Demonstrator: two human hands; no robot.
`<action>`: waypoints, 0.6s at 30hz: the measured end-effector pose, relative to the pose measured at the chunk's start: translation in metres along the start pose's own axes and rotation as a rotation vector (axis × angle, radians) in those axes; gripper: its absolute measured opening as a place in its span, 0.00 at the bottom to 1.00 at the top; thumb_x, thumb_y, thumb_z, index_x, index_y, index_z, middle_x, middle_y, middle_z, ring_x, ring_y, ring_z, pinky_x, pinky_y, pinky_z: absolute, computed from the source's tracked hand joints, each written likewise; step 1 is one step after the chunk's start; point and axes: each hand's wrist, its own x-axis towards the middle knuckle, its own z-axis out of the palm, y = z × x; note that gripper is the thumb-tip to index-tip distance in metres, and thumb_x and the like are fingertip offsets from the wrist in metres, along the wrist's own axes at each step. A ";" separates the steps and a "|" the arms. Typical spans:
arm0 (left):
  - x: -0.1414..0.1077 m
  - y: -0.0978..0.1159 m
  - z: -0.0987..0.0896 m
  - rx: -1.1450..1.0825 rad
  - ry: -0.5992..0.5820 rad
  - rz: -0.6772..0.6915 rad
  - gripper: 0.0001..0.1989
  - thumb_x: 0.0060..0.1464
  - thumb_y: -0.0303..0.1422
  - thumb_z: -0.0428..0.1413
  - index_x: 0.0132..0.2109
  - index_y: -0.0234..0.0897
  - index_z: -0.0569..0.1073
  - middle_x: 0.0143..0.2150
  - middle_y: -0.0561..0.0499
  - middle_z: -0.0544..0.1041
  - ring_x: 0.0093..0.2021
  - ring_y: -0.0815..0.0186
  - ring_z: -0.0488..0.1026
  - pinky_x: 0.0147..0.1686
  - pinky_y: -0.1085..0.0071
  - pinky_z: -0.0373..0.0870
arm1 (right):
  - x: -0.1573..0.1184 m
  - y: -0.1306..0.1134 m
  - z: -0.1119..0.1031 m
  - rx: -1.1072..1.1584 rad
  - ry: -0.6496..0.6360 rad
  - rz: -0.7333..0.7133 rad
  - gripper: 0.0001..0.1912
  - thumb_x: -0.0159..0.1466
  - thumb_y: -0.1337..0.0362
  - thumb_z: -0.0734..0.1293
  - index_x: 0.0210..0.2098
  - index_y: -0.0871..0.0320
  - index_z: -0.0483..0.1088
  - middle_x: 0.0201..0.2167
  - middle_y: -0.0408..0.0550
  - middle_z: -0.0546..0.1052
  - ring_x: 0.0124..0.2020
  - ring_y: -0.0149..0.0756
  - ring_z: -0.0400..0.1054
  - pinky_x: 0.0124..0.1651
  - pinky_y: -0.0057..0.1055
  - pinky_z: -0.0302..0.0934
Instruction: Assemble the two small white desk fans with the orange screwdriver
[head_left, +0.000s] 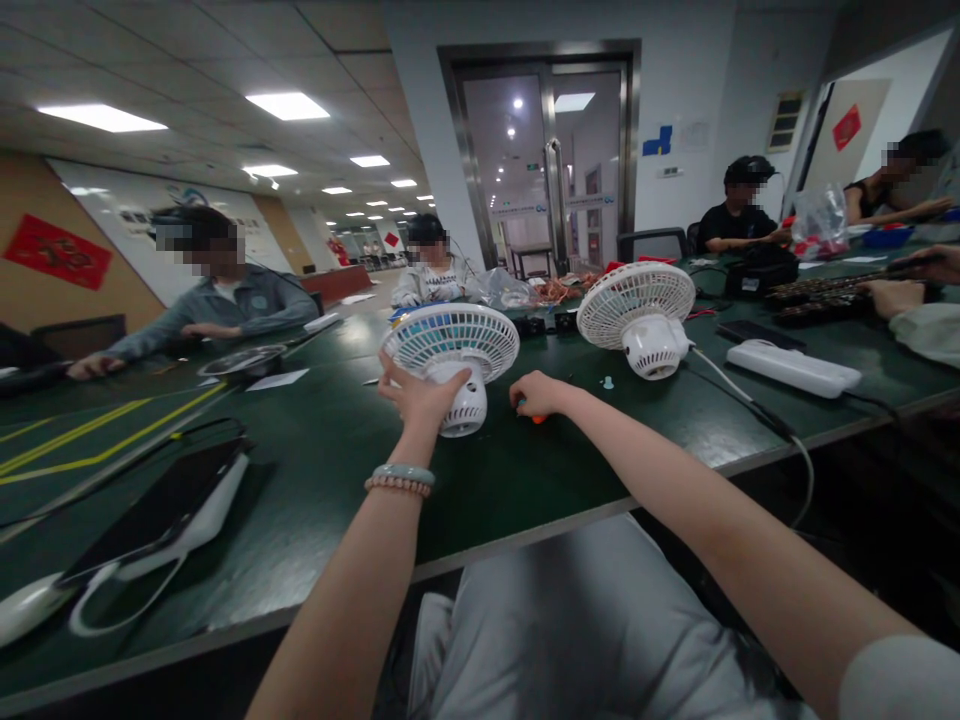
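In front of me a white fan head (450,338) with a round grille and teal blades rests with its motor housing toward the table. My left hand (424,395) is wrapped around the housing, thumb on one side and fingers on the other. Just right of it, low over the table, my right hand (546,393) is closed at the fingertips. A small orange piece (538,419) and a bit of teal show under those fingers; its kind is mostly hidden. Farther right stands a second white fan head (637,310) with a cable.
A white power strip (793,368) and a dark phone (759,336) lie on the right. A small pale blue part (607,383) sits near the second fan. At left is a tablet-like device (161,510) with a white cable. Several people work around the green table (315,520).
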 end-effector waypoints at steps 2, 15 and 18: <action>0.000 0.001 0.000 -0.007 0.002 -0.001 0.62 0.26 0.45 0.65 0.61 0.46 0.33 0.60 0.37 0.44 0.62 0.45 0.46 0.54 0.48 0.57 | 0.000 -0.001 -0.001 0.006 0.028 0.008 0.11 0.52 0.68 0.63 0.34 0.56 0.74 0.37 0.46 0.76 0.41 0.34 0.69 0.40 0.23 0.61; -0.001 0.001 0.000 -0.006 0.002 0.001 0.60 0.28 0.45 0.65 0.61 0.42 0.35 0.59 0.37 0.44 0.60 0.45 0.48 0.53 0.49 0.58 | 0.003 -0.004 0.005 0.073 0.456 -0.116 0.17 0.50 0.74 0.62 0.39 0.62 0.73 0.41 0.53 0.72 0.41 0.34 0.66 0.47 0.28 0.59; -0.002 0.001 0.000 0.007 0.011 0.000 0.60 0.28 0.45 0.65 0.61 0.43 0.34 0.59 0.37 0.45 0.61 0.45 0.48 0.53 0.50 0.58 | 0.003 -0.009 0.006 0.145 0.522 -0.110 0.16 0.53 0.72 0.63 0.40 0.61 0.73 0.40 0.52 0.72 0.38 0.32 0.66 0.45 0.29 0.60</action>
